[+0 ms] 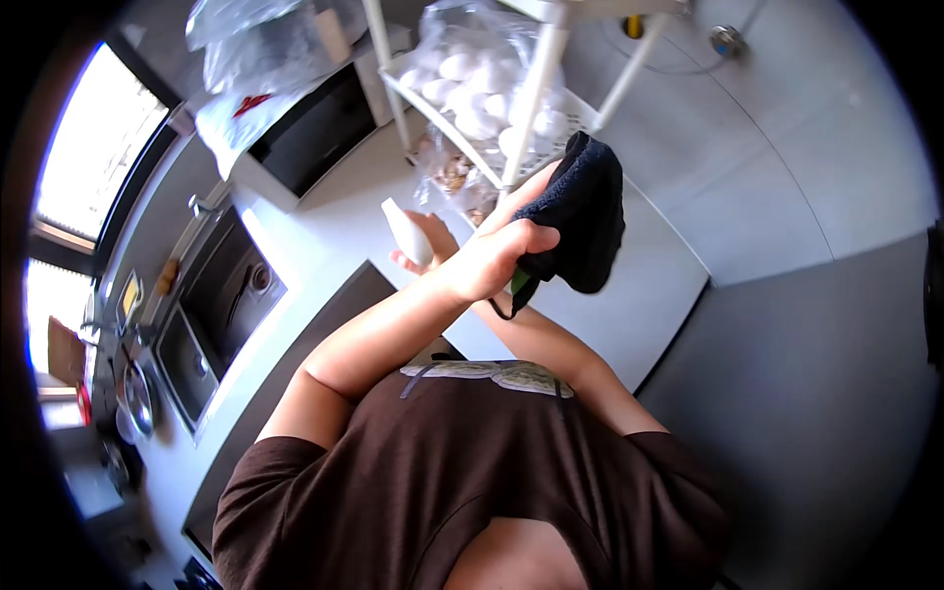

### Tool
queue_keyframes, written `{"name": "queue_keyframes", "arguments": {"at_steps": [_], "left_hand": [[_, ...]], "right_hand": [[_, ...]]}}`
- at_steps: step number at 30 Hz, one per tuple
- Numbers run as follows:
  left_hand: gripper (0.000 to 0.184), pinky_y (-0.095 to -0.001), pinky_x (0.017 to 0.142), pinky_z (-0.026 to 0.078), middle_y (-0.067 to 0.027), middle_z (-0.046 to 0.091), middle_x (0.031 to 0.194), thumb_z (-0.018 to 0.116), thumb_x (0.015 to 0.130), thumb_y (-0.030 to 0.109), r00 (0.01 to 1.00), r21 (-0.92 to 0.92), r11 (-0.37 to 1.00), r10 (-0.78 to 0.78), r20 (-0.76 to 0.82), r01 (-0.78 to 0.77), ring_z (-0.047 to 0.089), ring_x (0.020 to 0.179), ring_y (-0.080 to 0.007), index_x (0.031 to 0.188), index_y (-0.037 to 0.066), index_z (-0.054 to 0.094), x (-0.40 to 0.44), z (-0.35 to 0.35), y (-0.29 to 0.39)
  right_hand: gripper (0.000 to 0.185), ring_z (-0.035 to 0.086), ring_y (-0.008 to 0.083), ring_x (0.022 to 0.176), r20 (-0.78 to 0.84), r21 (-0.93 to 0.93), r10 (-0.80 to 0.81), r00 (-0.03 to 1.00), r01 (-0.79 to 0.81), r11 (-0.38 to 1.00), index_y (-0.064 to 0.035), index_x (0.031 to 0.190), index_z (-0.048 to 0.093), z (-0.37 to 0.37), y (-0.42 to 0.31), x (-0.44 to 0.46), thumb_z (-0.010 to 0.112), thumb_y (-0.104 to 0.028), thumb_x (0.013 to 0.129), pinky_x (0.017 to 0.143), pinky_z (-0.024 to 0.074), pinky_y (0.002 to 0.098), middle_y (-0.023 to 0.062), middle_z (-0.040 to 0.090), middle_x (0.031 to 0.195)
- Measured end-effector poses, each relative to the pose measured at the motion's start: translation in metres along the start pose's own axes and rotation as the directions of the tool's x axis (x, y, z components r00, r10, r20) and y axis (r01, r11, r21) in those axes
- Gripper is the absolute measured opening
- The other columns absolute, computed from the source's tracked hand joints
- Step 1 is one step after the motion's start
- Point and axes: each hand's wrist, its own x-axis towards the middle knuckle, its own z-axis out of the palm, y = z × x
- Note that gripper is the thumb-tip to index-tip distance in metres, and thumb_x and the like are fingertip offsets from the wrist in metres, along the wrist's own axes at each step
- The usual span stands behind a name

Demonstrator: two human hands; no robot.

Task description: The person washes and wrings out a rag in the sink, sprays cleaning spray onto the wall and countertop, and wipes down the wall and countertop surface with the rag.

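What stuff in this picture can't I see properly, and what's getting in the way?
All in the head view:
- Some left hand fingertips: hidden by the black cloth.
- Where the right forearm meets the right hand: covered by the left forearm.
- What's in the lower bag: too small, behind crinkly plastic.
- The white rack's top: cut off by the upper edge.

Clearance: white countertop [324, 231] between sink [221, 264] and right hand [439, 238]; further pale surface [644, 300] to the right of black cloth item [588, 221]. Obstructions: left forearm [388, 324], crossing over right forearm [556, 346]; white rack [536, 88] with bagged round items [462, 93], beyond left hand [492, 258]; black-fronted appliance [317, 128], farther left; wall [787, 128], right.
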Motion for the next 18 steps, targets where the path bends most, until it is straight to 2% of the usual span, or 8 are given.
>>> {"name": "queue_keyframes", "arguments": {"at_steps": [4,6,9,10,11,13,15,18], "left_hand": [[0.084,-0.0380,0.112,0.026,-0.0202,0.043,0.139,0.057,0.067,0.020,0.912,0.045,0.979,0.200,-0.358,-0.198,0.041,0.131,-0.0288,0.142,-0.006,0.029,-0.026,-0.017,0.019],[0.075,-0.0393,0.111,0.029,-0.0203,0.046,0.137,0.054,0.070,0.018,0.858,-0.010,0.931,0.332,-0.392,-0.364,0.045,0.128,-0.0303,0.139,-0.006,0.035,-0.040,-0.038,0.030],[0.069,-0.0405,0.110,0.030,-0.0209,0.047,0.137,0.051,0.074,0.016,0.789,-0.070,0.883,0.376,-0.486,-0.464,0.045,0.128,-0.0315,0.138,-0.006,0.038,-0.058,-0.039,0.057],[0.058,-0.0442,0.102,0.041,-0.0199,0.060,0.122,0.050,0.076,0.021,0.824,-0.254,0.820,0.385,-0.417,-0.512,0.059,0.111,-0.0338,0.127,-0.007,0.050,-0.062,-0.048,0.061],[0.057,-0.0432,0.102,0.042,-0.0200,0.061,0.121,0.050,0.076,0.021,0.867,-0.338,0.809,0.377,-0.327,-0.480,0.059,0.110,-0.0337,0.126,-0.008,0.051,-0.066,-0.051,0.063],[0.067,-0.0411,0.108,0.033,-0.0227,0.051,0.133,0.052,0.074,0.017,0.851,-0.086,0.923,0.305,-0.427,-0.374,0.049,0.124,-0.0327,0.135,-0.008,0.041,-0.067,-0.046,0.064],[0.070,-0.0400,0.107,0.035,-0.0231,0.052,0.131,0.053,0.071,0.018,0.876,-0.048,0.954,0.251,-0.413,-0.296,0.051,0.122,-0.0329,0.134,-0.009,0.041,-0.061,-0.032,0.061],[0.071,-0.0385,0.105,0.038,-0.0220,0.054,0.129,0.054,0.070,0.019,0.968,-0.203,0.973,0.057,-0.245,-0.108,0.054,0.118,-0.0316,0.134,-0.009,0.042,-0.044,-0.031,0.041]], "right_hand": [[0.056,0.051,0.0312,0.114,0.082,0.403,0.077,0.994,-0.104,0.909,-0.0054,0.132,0.043,0.011,-0.022,0.035,0.068,-0.018,0.083,0.101,0.0368,0.0391,0.0138,0.050,0.124],[0.057,0.050,0.0308,0.116,0.092,0.607,0.095,0.991,-0.131,0.784,-0.0049,0.133,0.042,0.012,-0.038,0.049,0.068,-0.017,0.084,0.103,0.0356,0.0379,0.0136,0.048,0.126],[0.058,0.049,0.0302,0.119,0.091,0.608,0.067,0.994,-0.109,0.786,-0.0042,0.135,0.040,0.013,-0.044,0.059,0.067,-0.015,0.085,0.106,0.0337,0.0361,0.0133,0.047,0.129],[0.058,0.048,0.0301,0.120,0.100,0.499,0.041,0.994,-0.086,0.863,-0.0039,0.136,0.040,0.009,-0.038,0.056,0.066,-0.015,0.085,0.107,0.0331,0.0355,0.0132,0.046,0.130],[0.062,0.044,0.0293,0.125,0.125,0.229,-0.002,0.992,-0.027,0.973,-0.0019,0.137,0.038,0.001,-0.025,0.047,0.067,-0.013,0.083,0.108,0.0311,0.0351,0.0149,0.043,0.136],[0.066,0.039,0.0245,0.131,0.107,-0.153,-0.027,0.994,0.043,0.987,0.0030,0.139,0.035,-0.020,-0.024,0.019,0.066,-0.013,0.084,0.109,0.0299,0.0344,0.0152,0.040,0.142],[0.056,0.046,0.0262,0.125,0.039,-0.136,0.072,0.997,-0.067,0.988,0.0034,0.134,0.040,-0.045,-0.026,-0.012,0.064,-0.008,0.085,0.107,0.0332,0.0350,0.0147,0.044,0.138],[0.042,0.058,0.0160,0.106,-0.002,0.339,0.400,0.917,-0.376,0.863,-0.0001,0.129,0.048,-0.095,-0.052,-0.045,0.058,-0.007,0.089,0.093,0.0442,0.0292,0.0106,0.056,0.123]]}}
